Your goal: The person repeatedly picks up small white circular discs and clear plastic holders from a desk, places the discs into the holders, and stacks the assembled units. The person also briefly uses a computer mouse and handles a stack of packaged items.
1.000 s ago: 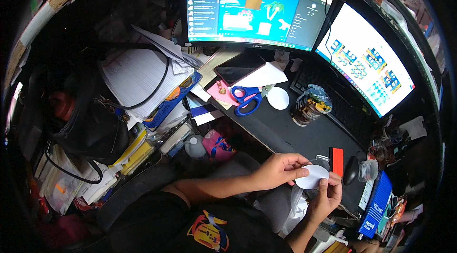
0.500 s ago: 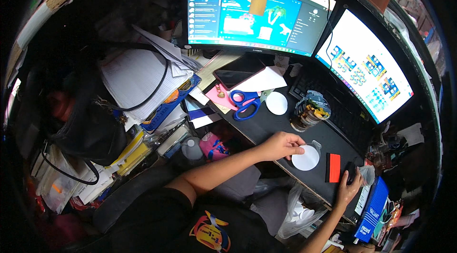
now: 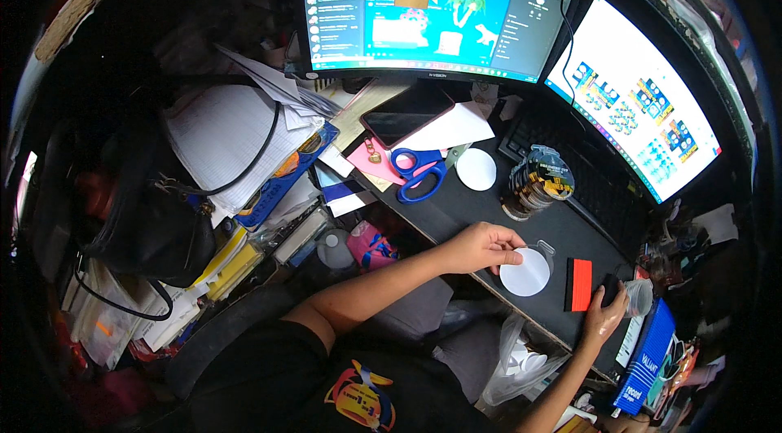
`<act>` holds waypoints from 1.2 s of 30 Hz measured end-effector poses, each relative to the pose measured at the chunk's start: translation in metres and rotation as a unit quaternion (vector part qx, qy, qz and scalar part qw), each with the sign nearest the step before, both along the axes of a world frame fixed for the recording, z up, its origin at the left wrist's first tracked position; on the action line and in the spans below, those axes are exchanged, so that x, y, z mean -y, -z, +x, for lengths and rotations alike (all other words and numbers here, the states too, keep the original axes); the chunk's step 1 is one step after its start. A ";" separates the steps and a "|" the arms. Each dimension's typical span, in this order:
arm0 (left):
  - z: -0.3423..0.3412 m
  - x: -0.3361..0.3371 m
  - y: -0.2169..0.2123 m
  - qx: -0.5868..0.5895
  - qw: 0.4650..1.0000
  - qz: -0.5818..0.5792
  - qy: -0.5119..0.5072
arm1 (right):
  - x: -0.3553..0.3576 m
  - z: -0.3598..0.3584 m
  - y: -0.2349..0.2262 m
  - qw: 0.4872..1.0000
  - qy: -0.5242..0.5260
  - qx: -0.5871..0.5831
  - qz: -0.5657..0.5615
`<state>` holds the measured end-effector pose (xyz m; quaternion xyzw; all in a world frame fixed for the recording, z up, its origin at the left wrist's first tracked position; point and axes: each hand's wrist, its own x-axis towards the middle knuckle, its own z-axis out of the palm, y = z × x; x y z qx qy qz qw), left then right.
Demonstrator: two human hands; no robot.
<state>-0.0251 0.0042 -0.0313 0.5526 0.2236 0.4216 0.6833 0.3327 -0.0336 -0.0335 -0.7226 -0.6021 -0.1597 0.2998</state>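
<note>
My left hand [image 3: 487,249] pinches the edge of a white round disc [image 3: 525,273] between thumb and fingers, just over the black desk. A clear plastic tab [image 3: 543,248] sticks out behind the disc. At the desk's right end my right hand [image 3: 605,317] is curled round a small black computer mouse [image 3: 608,290]. Beside that hand stands a stack of clear round plastic pieces [image 3: 639,299]. A flat red and black squeegee [image 3: 579,285] lies between my hands. Farther back are a stack of printed round tags [image 3: 539,182] and another white disc [image 3: 476,169].
Blue-handled scissors [image 3: 423,175] and a dark phone [image 3: 407,118] lie at the desk's left. Behind are a keyboard [image 3: 599,217] and two lit monitors [image 3: 521,34]. A blue record book [image 3: 645,360] is at the right edge; papers [image 3: 220,136] pile up at left.
The whole view has shifted slightly. My right hand's fingers have moved a little on the mouse. My left hand keeps its pinch on the white disc. The picture on the left monitor has changed.
</note>
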 end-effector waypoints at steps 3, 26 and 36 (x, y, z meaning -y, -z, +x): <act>-0.002 0.000 -0.001 -0.006 1.000 -0.005 0.012 | -0.001 0.000 -0.001 1.000 -0.008 0.004 0.014; -0.004 0.002 -0.005 -0.022 1.000 0.002 0.005 | -0.001 0.004 0.003 1.000 0.013 0.020 -0.009; -0.004 0.002 -0.005 -0.015 1.000 0.000 0.008 | 0.000 0.006 0.004 0.999 0.019 0.016 -0.020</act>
